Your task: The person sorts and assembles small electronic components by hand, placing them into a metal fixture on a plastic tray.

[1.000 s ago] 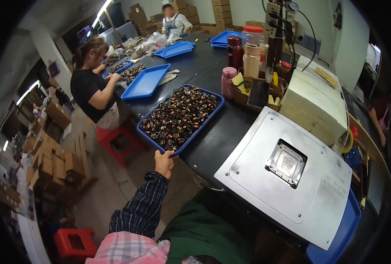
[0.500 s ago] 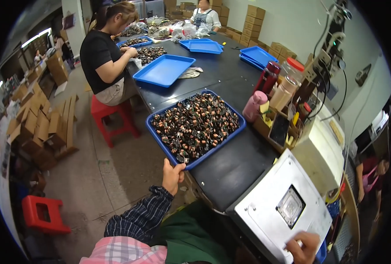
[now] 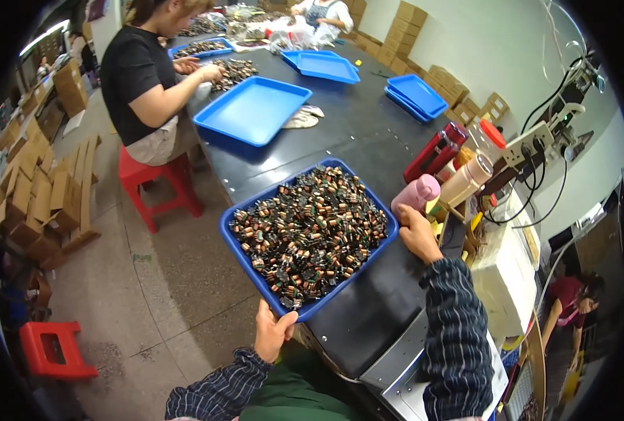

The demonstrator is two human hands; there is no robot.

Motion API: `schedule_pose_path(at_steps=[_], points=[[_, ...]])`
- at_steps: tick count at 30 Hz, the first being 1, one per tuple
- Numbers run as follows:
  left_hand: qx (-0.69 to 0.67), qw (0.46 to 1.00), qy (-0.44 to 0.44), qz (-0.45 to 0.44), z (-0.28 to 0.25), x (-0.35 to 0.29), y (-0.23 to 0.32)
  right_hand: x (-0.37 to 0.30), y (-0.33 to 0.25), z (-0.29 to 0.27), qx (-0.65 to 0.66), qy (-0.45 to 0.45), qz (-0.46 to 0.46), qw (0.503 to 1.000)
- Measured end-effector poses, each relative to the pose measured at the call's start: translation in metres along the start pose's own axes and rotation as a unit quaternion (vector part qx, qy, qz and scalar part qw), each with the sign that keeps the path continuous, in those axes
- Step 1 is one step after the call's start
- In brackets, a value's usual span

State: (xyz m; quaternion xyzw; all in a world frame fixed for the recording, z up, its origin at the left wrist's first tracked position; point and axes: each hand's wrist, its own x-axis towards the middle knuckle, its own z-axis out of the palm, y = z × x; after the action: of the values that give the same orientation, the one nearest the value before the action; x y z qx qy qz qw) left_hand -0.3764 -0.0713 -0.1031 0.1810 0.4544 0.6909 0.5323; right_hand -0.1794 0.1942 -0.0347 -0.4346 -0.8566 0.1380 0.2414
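Observation:
A blue tray [image 3: 340, 283] sits in front of me at the near end of the black table. Heaped in it are many small electronic parts [image 3: 308, 235] with copper-coloured windings and black bases. My left hand [image 3: 273, 332] grips the near left corner, thumb over the rim and the other fingers partly hidden underneath. At the right rim is my right hand [image 3: 420, 236], its fingers closed against the edge, partly hidden. Just beyond that hand stands a pink bottle [image 3: 417, 192].
Right of the tray are a red thermos [image 3: 435, 151], a cardboard organizer and a power strip [image 3: 529, 149]. A metal panel [image 3: 403, 375] lies under my right forearm. An empty blue tray [image 3: 252, 112] lies farther off, near a seated co-worker [image 3: 140, 81] sorting parts. Red stools stand left.
My right hand has left the metal panel and come to the tray's right rim. My left hand keeps its corner grip. The whole view has shifted, and the tray appears larger.

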Motion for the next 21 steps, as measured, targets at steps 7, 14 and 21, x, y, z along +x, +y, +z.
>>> schedule_pose_path(at_steps=[7,14,21], points=[[0.008,0.999,0.019,-0.025,0.000,0.031,0.005,0.048,0.039,0.045,-0.070,-0.117,0.089,0.987],[0.033,0.996,-0.020,-0.081,-0.011,0.056,0.010,0.062,0.055,0.046,-0.067,-0.173,0.168,0.968],[0.081,0.988,-0.054,-0.117,-0.052,0.094,0.056,0.044,0.019,0.025,0.034,-0.279,0.252,0.926]])
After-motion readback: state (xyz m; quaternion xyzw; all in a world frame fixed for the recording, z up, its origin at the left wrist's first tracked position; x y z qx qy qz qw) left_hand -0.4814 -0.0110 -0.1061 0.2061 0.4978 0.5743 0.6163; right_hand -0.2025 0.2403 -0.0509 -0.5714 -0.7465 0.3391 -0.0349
